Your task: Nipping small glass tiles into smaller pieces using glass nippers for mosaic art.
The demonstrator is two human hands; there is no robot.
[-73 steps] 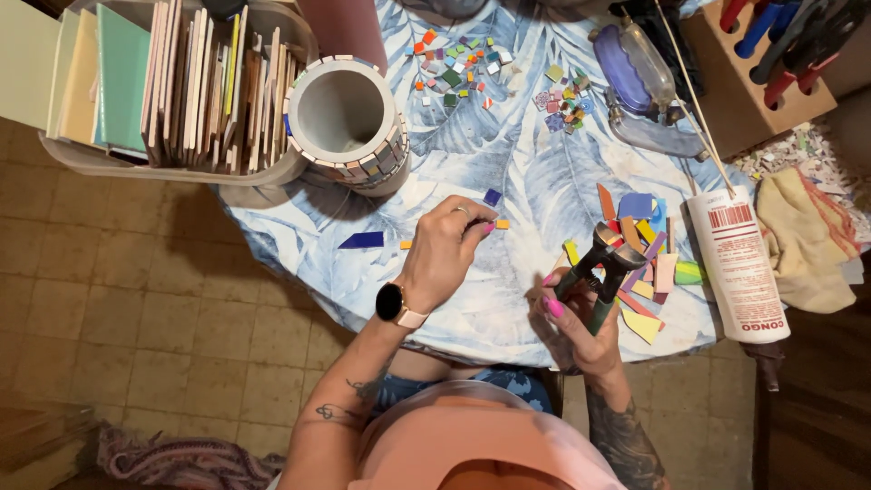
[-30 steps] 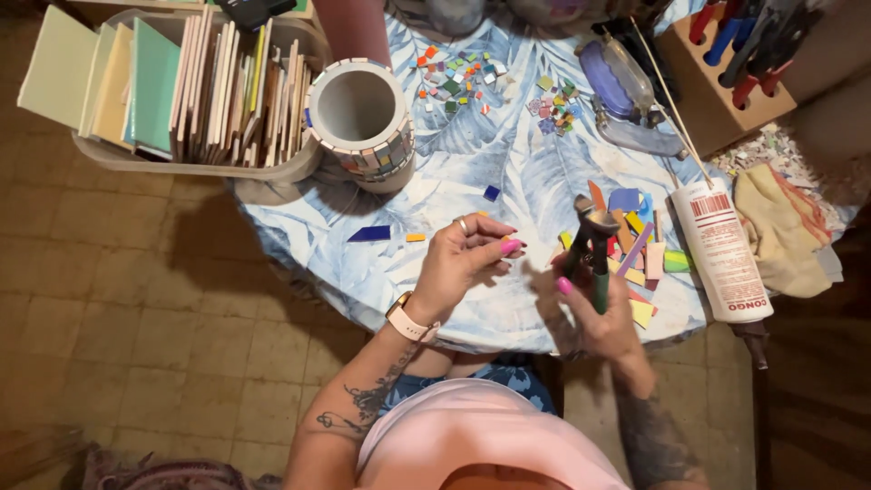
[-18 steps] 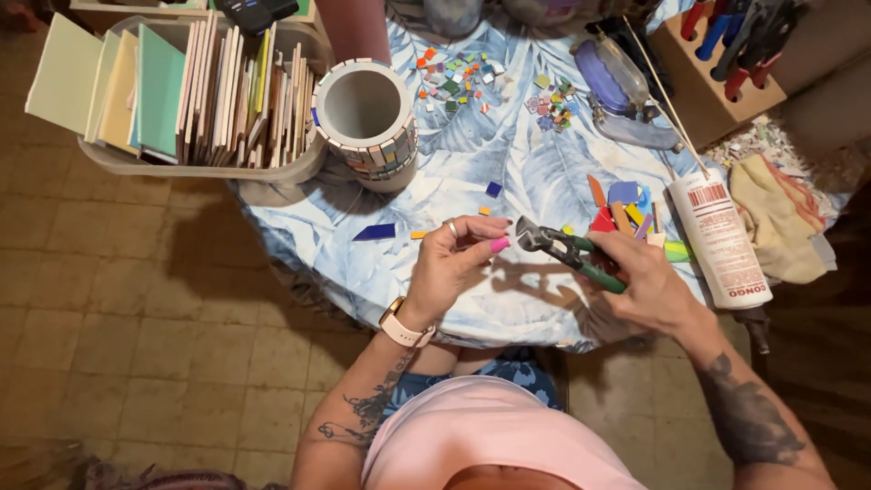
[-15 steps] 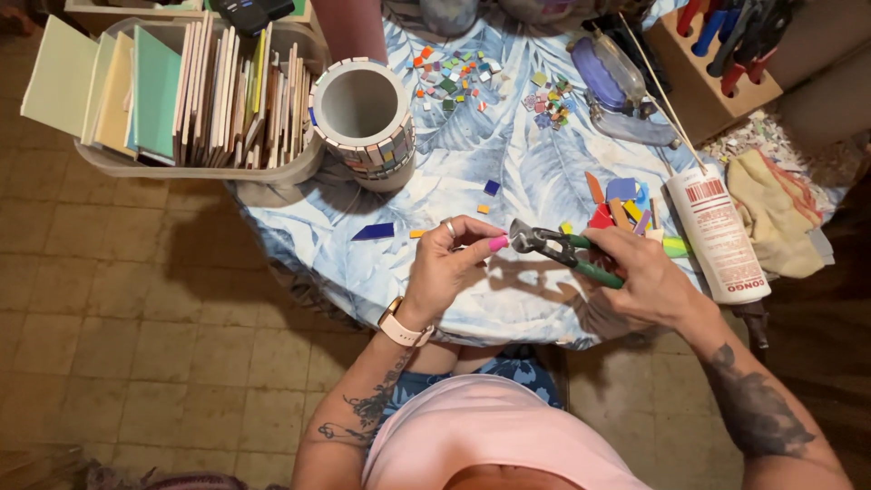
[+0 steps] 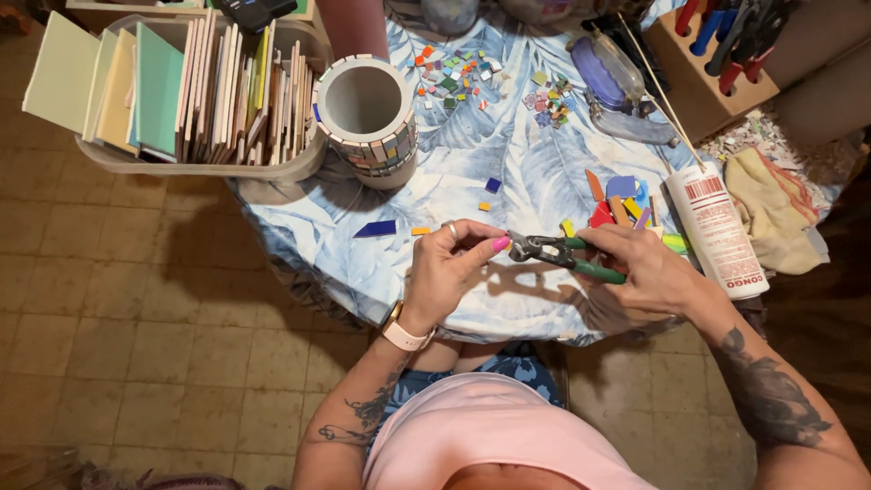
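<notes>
bare cloth lies ahead of the left hand; mosaic pot blocks beyond.

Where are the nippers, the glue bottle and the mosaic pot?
nippers (image 5: 564,256): head view, on the green handles near the pivot.
glue bottle (image 5: 717,227): head view, middle of its white body.
mosaic pot (image 5: 386,152): head view, on its tiled outer wall.

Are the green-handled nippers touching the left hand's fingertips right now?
Cannot tell. In the head view the nippers in the right hand have their head right at the left hand thumb tip, with no plain gap or contact visible.
</notes>
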